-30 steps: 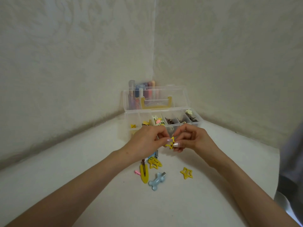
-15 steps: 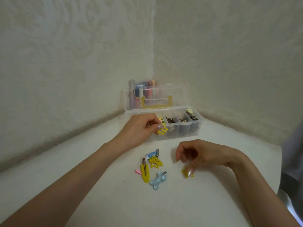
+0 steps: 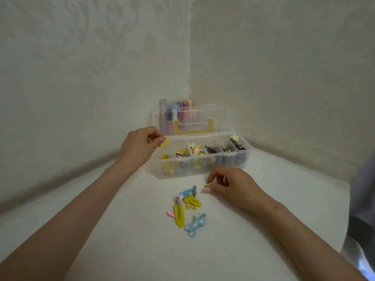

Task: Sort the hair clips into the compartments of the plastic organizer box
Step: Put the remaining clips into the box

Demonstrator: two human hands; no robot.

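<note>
From my end: the left hand pinches a yellow star clip btwn thumb and fingertip, right at the far-left end of the organizer box, above the leftmost compartment. That compartment has more yellow star shapes in it. The next two hold mixed pastel bits, and the ones to the right hold dark brown clips w/ a cream flower clip at the far end.

The right hand sits low, just in front of the box. Its fingers are curled around a small yellow clip. Only a corner pokes out, so I can't tell if it's off the table.

The unsorted pile is just left of that hand:
- a blue clip
- stacked yellow stars
- a long yellow clip w/ a pink clip touching its left side
- a light blue bone-shaped clip, nearest me

The clear lid stands open at the back, w/ some coloured tubes behind it in the wall corner. There's grey fabric at the right edge.
</note>
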